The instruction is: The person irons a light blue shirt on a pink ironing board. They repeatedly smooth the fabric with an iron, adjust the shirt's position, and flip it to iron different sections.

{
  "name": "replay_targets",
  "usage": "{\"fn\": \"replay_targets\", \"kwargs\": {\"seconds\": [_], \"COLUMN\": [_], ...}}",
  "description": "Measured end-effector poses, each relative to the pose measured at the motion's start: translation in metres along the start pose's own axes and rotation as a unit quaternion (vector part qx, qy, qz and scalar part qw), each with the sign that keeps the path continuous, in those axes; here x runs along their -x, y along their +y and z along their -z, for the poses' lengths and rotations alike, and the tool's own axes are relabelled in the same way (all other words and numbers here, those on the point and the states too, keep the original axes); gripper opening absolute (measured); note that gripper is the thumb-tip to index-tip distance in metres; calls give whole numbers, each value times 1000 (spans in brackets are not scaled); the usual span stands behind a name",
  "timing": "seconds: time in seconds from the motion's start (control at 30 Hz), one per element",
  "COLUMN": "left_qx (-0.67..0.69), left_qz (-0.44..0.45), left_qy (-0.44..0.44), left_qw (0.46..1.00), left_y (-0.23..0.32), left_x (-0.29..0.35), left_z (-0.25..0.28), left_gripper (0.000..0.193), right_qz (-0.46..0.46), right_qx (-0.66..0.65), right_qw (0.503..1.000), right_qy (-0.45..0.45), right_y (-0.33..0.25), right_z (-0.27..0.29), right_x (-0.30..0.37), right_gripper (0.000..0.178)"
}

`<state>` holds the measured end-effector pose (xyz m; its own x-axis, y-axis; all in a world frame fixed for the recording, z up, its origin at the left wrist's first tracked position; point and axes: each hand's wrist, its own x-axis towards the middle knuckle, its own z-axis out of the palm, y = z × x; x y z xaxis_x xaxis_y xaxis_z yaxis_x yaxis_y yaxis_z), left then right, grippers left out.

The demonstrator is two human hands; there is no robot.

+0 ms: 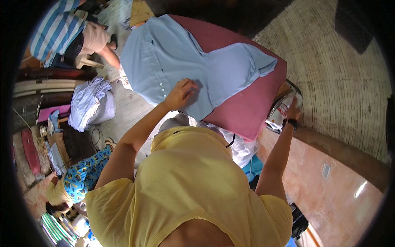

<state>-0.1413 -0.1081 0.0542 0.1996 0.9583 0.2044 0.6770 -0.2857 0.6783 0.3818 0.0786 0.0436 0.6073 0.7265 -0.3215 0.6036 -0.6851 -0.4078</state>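
A light blue shirt [181, 53] lies spread over a padded board with a maroon cover [242, 109], one sleeve reaching to the right and a row of small pale buttons near my left hand. My left hand [181, 94] is over the shirt's near edge, fingers loosely bent and apart, with nothing in them. Whether the fingertips touch the cloth, I cannot tell. Off the board's right end, my right hand [293, 112] is closed around the handle of a white and silver clothes iron [278, 113]. The iron's underside is hidden.
At left, a bundle of pale lilac cloth [91, 103] rests on the floor. One person in a striped shirt [61, 31] is at the upper left, another in a blue patterned garment [86, 173] at the lower left. A pinkish wall [329, 181] stands at right.
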Motion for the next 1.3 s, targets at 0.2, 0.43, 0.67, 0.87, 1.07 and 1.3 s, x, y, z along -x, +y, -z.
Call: {"fn": "replay_targets", "kwargs": {"seconds": [0.2, 0.43, 0.67, 0.87, 1.07, 1.3], "left_qx": [-45, -237, -276, -88, -67, 348], "left_qz": [-2, -69, -197, -115, 24, 205], "left_qy": [87, -5, -126, -267, -471, -548], "left_qw": [995, 969, 932, 953, 879, 732], "left_y": [-32, -103, -150, -151, -133, -114], "left_x": [-45, -146, -195, -214, -227, -222], "left_z": [43, 43, 50, 87, 167, 251], "left_gripper": [28, 34, 26, 30, 53, 42], "right_qz": [23, 346, 379, 196, 130, 293], "right_qx": [-106, 182, 84, -116, -327, -89], "right_qw": [989, 813, 917, 967, 920, 897], "right_qy": [99, 431, -88, -113, -171, -319], "right_y": [9, -11, 18, -29, -45, -44], "right_z": [-15, -12, -167, -210, -222, -184], "right_x": [29, 109, 308, 372, 398, 389], "right_gripper": [87, 60, 39, 28, 35, 25]}}
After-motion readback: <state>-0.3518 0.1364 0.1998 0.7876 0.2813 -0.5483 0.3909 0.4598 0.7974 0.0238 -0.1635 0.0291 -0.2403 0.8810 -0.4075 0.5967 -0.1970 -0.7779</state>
